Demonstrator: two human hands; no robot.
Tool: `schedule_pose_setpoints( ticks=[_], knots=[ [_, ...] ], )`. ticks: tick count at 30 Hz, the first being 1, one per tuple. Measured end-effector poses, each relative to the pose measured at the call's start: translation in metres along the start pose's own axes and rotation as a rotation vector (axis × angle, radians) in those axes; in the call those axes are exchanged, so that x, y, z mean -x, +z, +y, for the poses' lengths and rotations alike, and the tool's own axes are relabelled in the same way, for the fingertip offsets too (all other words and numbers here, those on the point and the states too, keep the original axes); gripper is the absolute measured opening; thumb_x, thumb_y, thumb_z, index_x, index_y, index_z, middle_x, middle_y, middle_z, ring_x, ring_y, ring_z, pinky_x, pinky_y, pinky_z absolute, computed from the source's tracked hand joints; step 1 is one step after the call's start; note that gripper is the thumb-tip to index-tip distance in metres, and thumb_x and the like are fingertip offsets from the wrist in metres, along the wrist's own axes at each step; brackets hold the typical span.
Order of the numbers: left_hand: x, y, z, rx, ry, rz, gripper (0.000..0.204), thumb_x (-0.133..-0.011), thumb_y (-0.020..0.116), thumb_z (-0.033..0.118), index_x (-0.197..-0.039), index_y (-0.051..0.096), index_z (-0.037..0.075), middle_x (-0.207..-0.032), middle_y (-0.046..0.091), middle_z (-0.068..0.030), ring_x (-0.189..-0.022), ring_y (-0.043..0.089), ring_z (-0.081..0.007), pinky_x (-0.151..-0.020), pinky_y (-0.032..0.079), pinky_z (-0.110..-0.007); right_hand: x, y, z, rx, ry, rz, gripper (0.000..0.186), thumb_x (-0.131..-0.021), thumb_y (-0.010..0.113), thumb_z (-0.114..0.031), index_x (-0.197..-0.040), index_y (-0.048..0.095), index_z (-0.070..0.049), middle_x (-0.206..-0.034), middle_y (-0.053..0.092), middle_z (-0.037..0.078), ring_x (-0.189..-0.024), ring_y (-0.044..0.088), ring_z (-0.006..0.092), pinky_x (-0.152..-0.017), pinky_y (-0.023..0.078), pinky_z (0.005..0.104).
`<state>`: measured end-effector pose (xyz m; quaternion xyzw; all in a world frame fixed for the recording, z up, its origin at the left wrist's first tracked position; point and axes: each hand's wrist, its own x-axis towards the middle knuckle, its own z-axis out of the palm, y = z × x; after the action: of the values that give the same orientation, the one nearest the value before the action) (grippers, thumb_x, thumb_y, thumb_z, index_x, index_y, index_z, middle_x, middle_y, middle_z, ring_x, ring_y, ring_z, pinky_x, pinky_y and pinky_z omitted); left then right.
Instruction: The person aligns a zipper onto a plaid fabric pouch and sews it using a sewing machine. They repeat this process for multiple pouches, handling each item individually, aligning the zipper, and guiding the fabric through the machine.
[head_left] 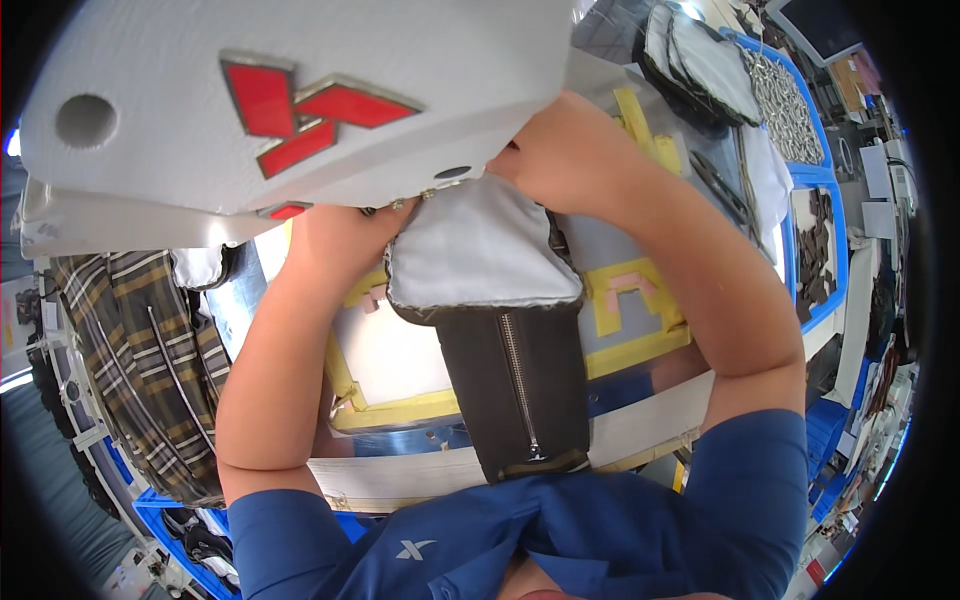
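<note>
A white sewing machine head (pixel 160 140) with red emblem pieces fills the top left. Under it lies a fabric piece with a pale lining (pixel 480 250) and dark edges, joined to a black panel (pixel 465 370) with a metal zipper (pixel 513 390) hanging toward me. My left hand (pixel 345 235) is at the piece's upper left, its fingers hidden beneath the machine. At the upper right, my right hand (pixel 560 155) curls at the piece's edge, fingertips hidden by the machine.
Yellow tape (pixel 610 300) marks the work surface. Folded plaid fabric with zippers (pixel 140 360) lies left. At right are lined dark pieces (pixel 700 70), long scissors (pixel 720 190), a blue tray of metal parts (pixel 785 100) and another holding dark pieces (pixel 812 250). A blue bin (pixel 160 505) sits lower left.
</note>
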<state>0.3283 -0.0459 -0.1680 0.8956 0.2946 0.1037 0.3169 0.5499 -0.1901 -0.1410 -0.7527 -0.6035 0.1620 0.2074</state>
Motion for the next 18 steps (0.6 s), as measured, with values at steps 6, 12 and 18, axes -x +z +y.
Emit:
schedule_pose_setpoints(
  ticks=[6, 12, 18],
  knots=[
    [0.001, 0.000, 0.004, 0.055, 0.063, 0.037, 0.028, -0.089, 0.086, 0.007, -0.116, 0.080, 0.003, -0.107, 0.080, -0.0092, -0.096, 0.074, -0.0225, -0.088, 0.058, -0.037, 0.002, -0.005, -0.004, 0.010, 0.024, -0.025, 0.034, -0.097, 0.072, -0.028, -0.093, 0.076, 0.005, -0.096, 0.076, 0.026, -0.099, 0.074, 0.0464, -0.088, 0.059, 0.0537],
    [0.001, -0.014, 0.007, -0.018, -0.030, -0.173, 0.040, -0.103, 0.074, 0.036, -0.132, 0.074, 0.009, -0.123, 0.079, -0.0155, -0.114, 0.073, -0.0345, -0.096, 0.057, -0.043, 0.004, -0.001, -0.002, 0.015, 0.027, 0.002, 0.034, -0.097, 0.072, -0.028, -0.092, 0.077, 0.005, -0.096, 0.076, 0.025, -0.098, 0.074, 0.0463, -0.087, 0.060, 0.0533],
    [0.002, -0.011, 0.009, -0.010, -0.066, -0.141, 0.036, -0.099, 0.078, 0.029, -0.128, 0.076, 0.008, -0.119, 0.079, -0.0126, -0.110, 0.073, -0.0301, -0.094, 0.057, -0.041, 0.004, 0.004, 0.003, 0.005, -0.017, 0.053, 0.033, -0.098, 0.071, -0.028, -0.092, 0.076, 0.004, -0.096, 0.076, 0.025, -0.098, 0.074, 0.0459, -0.086, 0.060, 0.0536]
  ],
)
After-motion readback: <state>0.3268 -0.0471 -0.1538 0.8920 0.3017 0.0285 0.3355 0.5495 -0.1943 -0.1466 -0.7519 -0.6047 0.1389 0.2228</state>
